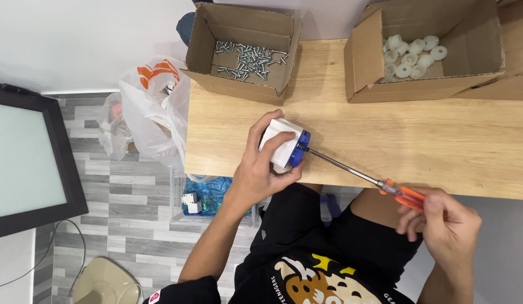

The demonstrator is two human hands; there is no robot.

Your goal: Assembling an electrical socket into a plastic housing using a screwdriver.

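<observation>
My left hand [256,169] grips a white plastic part with a blue ring [284,144] at the near edge of the wooden table [385,135], holding it on its side. A screwdriver [351,170] with a long metal shaft and an orange handle runs from the blue end of the part back to my right hand [447,225], which is closed around the handle below the table edge. The screwdriver tip touches the blue ring.
An open cardboard box of silver screws [247,56] stands at the back left of the table, and a box of white plastic rings [413,53] at the back right. White plastic bags [151,112] hang left of the table. A dark-framed panel [25,157] lies on the floor.
</observation>
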